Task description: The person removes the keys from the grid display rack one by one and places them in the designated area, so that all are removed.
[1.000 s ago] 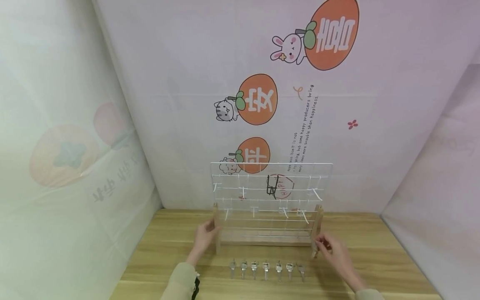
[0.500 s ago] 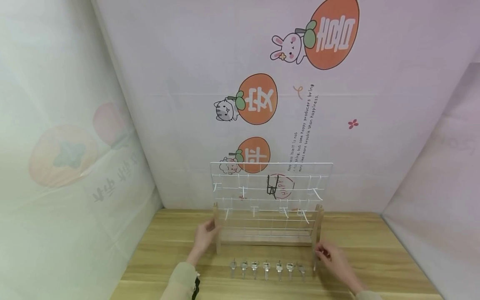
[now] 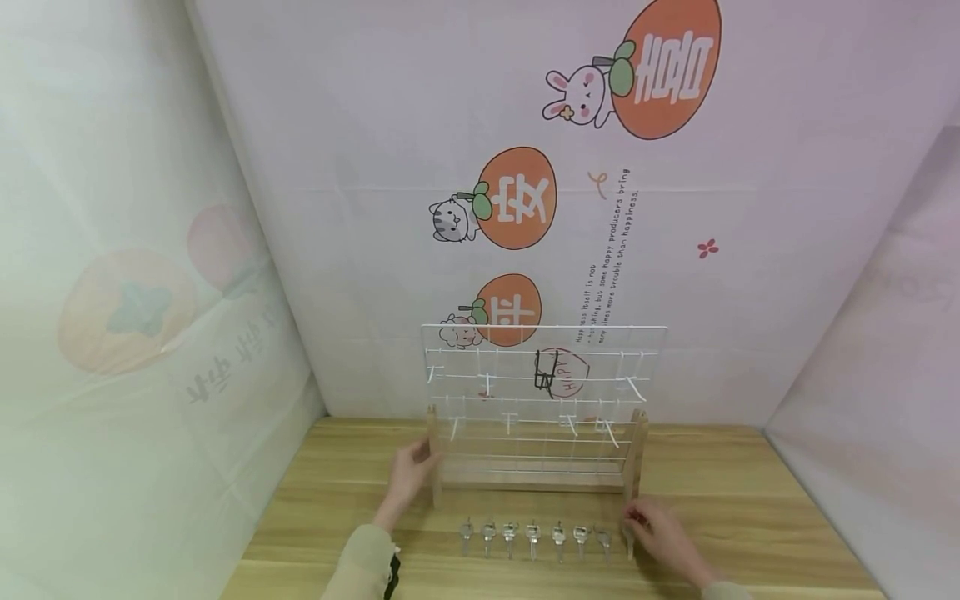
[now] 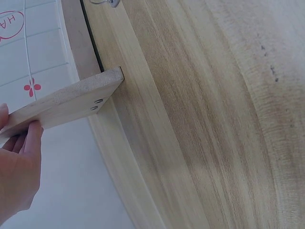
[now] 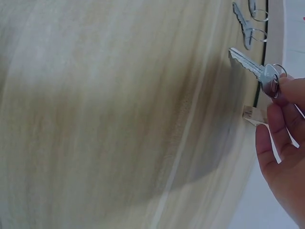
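In the right wrist view my right hand (image 5: pixel 286 129) pinches a silver key (image 5: pixel 269 81) by its small ring, with the blade pointing away from the fingers. From the head view, that right hand (image 3: pixel 663 533) is in front of the rack's right wooden post (image 3: pixel 636 467), low over the table. My left hand (image 3: pixel 408 479) grips the left wooden post (image 3: pixel 437 492), thumb on one side and fingers on the other, as the left wrist view shows on the post (image 4: pixel 71 102). Between the posts stands a white wire grid rack (image 3: pixel 543 327) bearing several white hooks (image 3: pixel 633 387).
Several silver keys with rings (image 3: pixel 532 537) lie in a row in front of the rack. One key (image 5: pixel 248 33) is close to the held one. Printed white cloth (image 3: pixel 375 250) hangs behind the wooden table (image 3: pixel 720 492) and on both sides.
My right hand has come nearer along the right post and lower, carrying the key to the right end of the key row. My left hand stays on the left post.
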